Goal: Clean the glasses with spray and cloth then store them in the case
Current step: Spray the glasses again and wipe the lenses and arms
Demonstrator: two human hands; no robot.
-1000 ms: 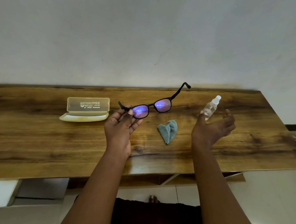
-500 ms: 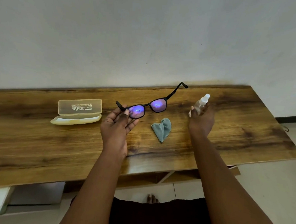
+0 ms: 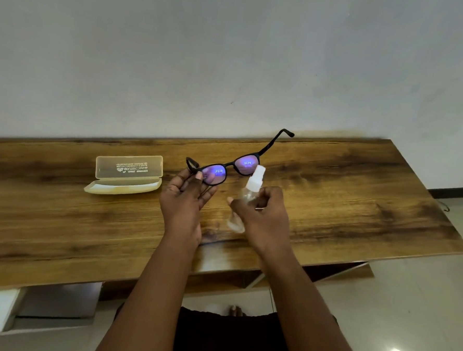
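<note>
Black-framed plastic glasses point(image 3: 226, 167) with purple-glinting lenses are hanging in the air over the brown wood-grain table point(image 3: 359, 199) in the head view, where the left hand point(image 3: 184, 199) is pinching the near lens rim between thumb and curled fingers, one temple arm sticking out toward the wall. The right hand point(image 3: 263, 212) is wrapping its fingers round a small clear plastic spray bottle point(image 3: 246, 195) with a white nozzle, which is tilting toward the far lens and sitting just beside it. An open, translucent cream hard case point(image 3: 124, 177) is lying on the table to the left, well apart from both hands. No cloth is showing; it may be lying behind the right hand. Judging by their build, the glasses are looking light, stiff and easily smudged or scratched, so gripping the frame rather than the lenses seems wisest; the bottle is probably light and slick. Bare tabletop is stretching out on both sides, with the front edge running near the forearms.
</note>
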